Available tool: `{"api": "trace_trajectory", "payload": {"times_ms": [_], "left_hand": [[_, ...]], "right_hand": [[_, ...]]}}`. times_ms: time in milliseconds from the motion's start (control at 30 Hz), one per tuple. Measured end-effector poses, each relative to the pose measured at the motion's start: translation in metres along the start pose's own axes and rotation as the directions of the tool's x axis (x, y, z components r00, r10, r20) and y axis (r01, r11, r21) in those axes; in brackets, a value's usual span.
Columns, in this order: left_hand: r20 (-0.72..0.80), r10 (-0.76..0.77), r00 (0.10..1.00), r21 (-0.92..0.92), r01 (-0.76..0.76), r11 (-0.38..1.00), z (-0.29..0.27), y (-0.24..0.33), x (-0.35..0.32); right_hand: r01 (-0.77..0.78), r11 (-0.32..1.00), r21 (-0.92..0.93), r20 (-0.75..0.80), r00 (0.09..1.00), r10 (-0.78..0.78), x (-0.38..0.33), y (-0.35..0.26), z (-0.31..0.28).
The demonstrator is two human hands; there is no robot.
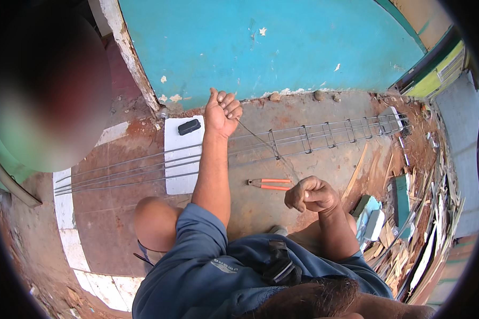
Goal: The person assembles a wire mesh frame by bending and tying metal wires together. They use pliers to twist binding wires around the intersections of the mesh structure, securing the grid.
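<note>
A thin dark wire (256,136) runs slantwise between my two hands, across the steel rods. My left hand (222,112) is raised near the blue wall, its fingers curled round one end of the wire and the thumb pointing up. Lower and to the right, my right hand (313,194) is closed on the wire's other end. Left of that hand, a pair of pincers with orange handles (274,181) lies on the floor. A long cage of steel rods (316,137) with several square stirrups stretches from left to right beyond my knees.
A white board (182,184) lies under the rods, with a small black case (189,126) on it. A white block (391,120) supports the cage's far right end. Split wood and debris (426,223) are heaped at right. The blue wall (282,48) rises behind. A blurred shape fills the upper left.
</note>
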State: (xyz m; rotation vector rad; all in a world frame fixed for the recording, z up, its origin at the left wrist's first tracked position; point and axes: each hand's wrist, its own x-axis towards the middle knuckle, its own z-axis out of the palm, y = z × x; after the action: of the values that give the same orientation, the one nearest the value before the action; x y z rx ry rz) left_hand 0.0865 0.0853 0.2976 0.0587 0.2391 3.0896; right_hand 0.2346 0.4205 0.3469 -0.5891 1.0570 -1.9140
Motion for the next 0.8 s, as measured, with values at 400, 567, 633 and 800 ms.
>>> {"api": "trace_trajectory", "payload": {"times_ms": [400,567,633,800], "left_hand": [[0.111,0.051,0.993,-0.067,-0.044,0.997,-0.006,0.030,-0.003],[-0.032,0.047,0.998,-0.099,-0.050,0.994,-0.029,0.026,0.000],[-0.041,0.077,0.996,-0.048,-0.079,0.996,-0.022,0.023,0.000],[0.169,0.025,0.985,-0.073,-0.013,0.997,-0.021,0.045,0.001]], "right_hand": [[-0.477,0.778,-0.409,-0.265,0.878,0.398,-0.005,-0.013,0.011],[0.274,0.942,0.193,-0.502,0.853,-0.145,-0.025,-0.032,-0.035],[0.083,0.995,0.062,-0.732,0.681,-0.012,-0.037,-0.032,-0.061],[-0.601,0.337,-0.725,-0.663,0.742,-0.103,-0.030,0.025,-0.034]]}}
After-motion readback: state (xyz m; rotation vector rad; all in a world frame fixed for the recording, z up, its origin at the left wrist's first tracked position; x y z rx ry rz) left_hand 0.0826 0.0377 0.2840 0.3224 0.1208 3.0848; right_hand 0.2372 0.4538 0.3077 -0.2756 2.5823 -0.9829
